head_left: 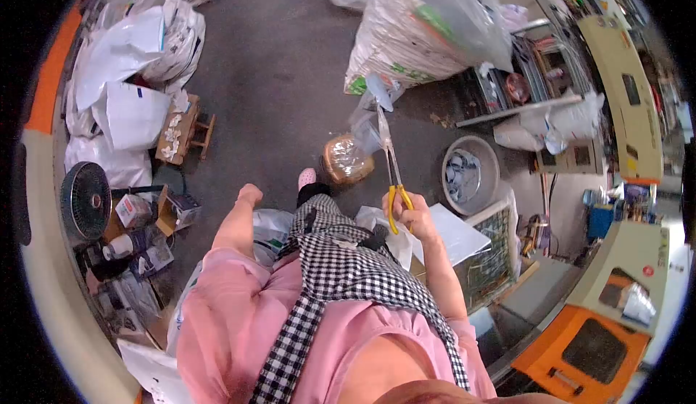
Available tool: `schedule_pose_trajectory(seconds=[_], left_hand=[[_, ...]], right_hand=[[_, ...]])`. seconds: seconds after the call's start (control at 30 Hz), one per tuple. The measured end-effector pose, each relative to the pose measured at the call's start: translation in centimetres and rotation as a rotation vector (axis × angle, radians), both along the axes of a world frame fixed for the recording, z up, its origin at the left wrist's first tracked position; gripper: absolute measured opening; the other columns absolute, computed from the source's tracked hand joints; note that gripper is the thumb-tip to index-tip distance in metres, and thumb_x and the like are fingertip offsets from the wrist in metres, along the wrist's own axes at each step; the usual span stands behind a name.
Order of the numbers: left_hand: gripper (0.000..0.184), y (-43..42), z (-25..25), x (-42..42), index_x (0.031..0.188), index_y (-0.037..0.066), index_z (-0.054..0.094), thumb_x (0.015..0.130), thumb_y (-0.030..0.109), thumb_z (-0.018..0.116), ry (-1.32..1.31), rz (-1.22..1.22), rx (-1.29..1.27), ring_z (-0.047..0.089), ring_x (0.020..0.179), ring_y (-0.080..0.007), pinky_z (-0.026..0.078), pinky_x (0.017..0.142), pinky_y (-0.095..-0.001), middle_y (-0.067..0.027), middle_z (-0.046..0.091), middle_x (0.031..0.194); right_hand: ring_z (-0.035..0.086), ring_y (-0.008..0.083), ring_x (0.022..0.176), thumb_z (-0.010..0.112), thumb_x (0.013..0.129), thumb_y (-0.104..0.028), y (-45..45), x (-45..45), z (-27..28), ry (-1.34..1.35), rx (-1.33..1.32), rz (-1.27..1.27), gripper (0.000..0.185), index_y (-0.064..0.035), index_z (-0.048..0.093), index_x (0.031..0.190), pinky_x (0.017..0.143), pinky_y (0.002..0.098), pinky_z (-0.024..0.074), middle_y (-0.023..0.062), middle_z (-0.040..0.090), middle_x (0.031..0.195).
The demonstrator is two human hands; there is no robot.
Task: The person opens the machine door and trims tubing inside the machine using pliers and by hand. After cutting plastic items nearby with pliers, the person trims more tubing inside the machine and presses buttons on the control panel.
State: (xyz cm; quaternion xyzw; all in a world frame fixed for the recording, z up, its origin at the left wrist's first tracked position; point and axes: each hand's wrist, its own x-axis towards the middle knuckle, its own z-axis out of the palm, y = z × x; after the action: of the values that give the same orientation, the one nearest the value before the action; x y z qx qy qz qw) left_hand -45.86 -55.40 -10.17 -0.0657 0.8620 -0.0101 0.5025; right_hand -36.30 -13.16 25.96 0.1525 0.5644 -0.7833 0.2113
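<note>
My right hand (410, 214) is closed around the yellow handles of long-nose pliers (392, 163). The long metal jaws point forward, and at their tip is a flat, pale blue-grey piece (378, 92), apparently pinched between them. Below and left of the jaws are a clear plastic bag (366, 130) and a brown box wrapped in clear film (348, 159) on the floor. To the right of the pliers stands a grey bucket (494, 177) with grey-blue pieces inside. My left hand (250, 194) hangs by my left side, fingers curled in, with nothing visible in it.
Large filled plastic sacks (413, 34) stand ahead; more white sacks (130, 48) line the left. A small wooden stool (180, 130), a black fan (87, 199) and open boxes (174, 214) are also left. Beige and orange machines (622, 92) border the right, near a metal shelf (536, 77).
</note>
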Motion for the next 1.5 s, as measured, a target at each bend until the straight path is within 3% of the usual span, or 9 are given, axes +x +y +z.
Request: schedule_pose_trajectory(seconds=[0.1,0.33,0.5,0.57,0.7,0.77,0.9,1.0,1.5], left_hand=[[0.033,-1.3,4.9,-1.9,0.067,0.003,0.065,0.076,0.033,0.057,0.073,0.132,0.103,0.063,0.055,-0.0197,0.052,0.062,-0.0301,-0.0091,0.062,0.058],[0.034,-7.0,2.1,-4.2,0.086,0.009,0.063,0.084,0.034,0.041,0.039,0.069,0.045,0.064,0.068,-0.0215,0.051,0.067,-0.0330,-0.0090,0.064,0.075],[0.038,-5.2,10.0,-3.4,0.085,0.007,0.064,0.080,0.042,0.048,0.155,0.336,0.089,0.063,0.068,-0.0238,0.050,0.069,-0.0345,-0.0099,0.064,0.073],[0.047,-4.2,16.1,-4.0,0.091,-0.002,0.062,0.073,0.042,0.058,0.038,0.621,0.212,0.056,0.097,-0.0308,0.044,0.084,-0.0361,-0.0214,0.060,0.096],[0.046,-12.0,3.5,6.6,0.086,-0.001,0.063,0.072,0.042,0.059,0.088,0.230,0.112,0.058,0.094,-0.0294,0.045,0.081,-0.0367,-0.0203,0.060,0.095],[0.045,-12.9,4.9,7.6,0.085,-0.001,0.063,0.073,0.042,0.058,0.015,0.410,0.118,0.058,0.093,-0.0288,0.046,0.080,-0.0369,-0.0194,0.060,0.096],[0.041,-13.0,8.6,3.0,0.079,0.001,0.064,0.077,0.042,0.055,-0.189,0.815,0.089,0.062,0.062,-0.0196,0.051,0.058,-0.0318,-0.0089,0.065,0.071],[0.042,-16.5,7.5,-1.7,0.069,0.002,0.063,0.078,0.042,0.054,-0.033,0.655,0.281,0.059,0.054,-0.0154,0.050,0.052,-0.0294,-0.0055,0.063,0.064],[0.033,-29.0,15.4,-34.2,0.070,-0.002,0.062,0.078,0.030,0.059,0.620,1.454,0.349,0.053,0.053,-0.0130,0.042,0.051,-0.0274,-0.0050,0.058,0.059]], right_hand=[[0.048,0.0195,0.072,0.043,0.049,-0.004,-0.6,-6.6,-1.6,0.062,-0.051,0.079,0.013,-0.0056,0.037,0.061,0.065,0.0270,0.0387,0.0128,0.051,0.078],[0.048,0.0193,0.072,0.044,0.048,-0.004,-2.2,-20.2,-2.2,0.040,-0.070,0.187,0.015,-0.0060,0.037,0.061,0.070,0.0288,0.0405,0.0110,0.052,0.079],[0.048,0.0181,0.072,0.044,0.048,-0.004,-4.0,-26.3,-3.2,0.112,-0.131,0.324,0.015,-0.0057,0.038,0.061,0.068,0.0276,0.0397,0.0105,0.052,0.080],[0.048,0.0177,0.071,0.044,0.048,-0.005,-5.4,-28.9,-3.9,0.080,-0.229,0.338,0.015,-0.0058,0.038,0.061,0.067,0.0269,0.0388,0.0108,0.052,0.080],[0.047,0.0193,0.071,0.044,0.045,-0.005,-7.7,-33.5,-5.0,0.112,-0.306,0.439,0.017,-0.0063,0.037,0.060,0.068,0.0273,0.0386,0.0115,0.051,0.080],[0.048,0.0196,0.071,0.043,0.044,-0.004,-9.6,-36.1,-4.6,0.069,-0.334,0.418,0.018,-0.0065,0.036,0.060,0.067,0.0276,0.0388,0.0114,0.051,0.080],[0.048,0.0196,0.071,0.043,0.045,-0.005,-13.7,-43.3,-6.1,0.097,-0.355,0.487,0.019,-0.0063,0.037,0.062,0.068,0.0280,0.0394,0.0116,0.051,0.080],[0.049,0.0197,0.072,0.044,0.048,-0.002,-18.2,-49.7,-7.6,0.068,-0.332,0.549,0.016,-0.0065,0.037,0.062,0.068,0.0287,0.0406,0.0116,0.051,0.081],[0.052,0.0212,0.073,0.040,0.048,0.003,-44.2,-88.8,-5.8,0.166,-0.288,0.729,0.018,-0.0034,0.039,0.064,0.068,0.0278,0.0435,0.0136,0.054,0.084]])
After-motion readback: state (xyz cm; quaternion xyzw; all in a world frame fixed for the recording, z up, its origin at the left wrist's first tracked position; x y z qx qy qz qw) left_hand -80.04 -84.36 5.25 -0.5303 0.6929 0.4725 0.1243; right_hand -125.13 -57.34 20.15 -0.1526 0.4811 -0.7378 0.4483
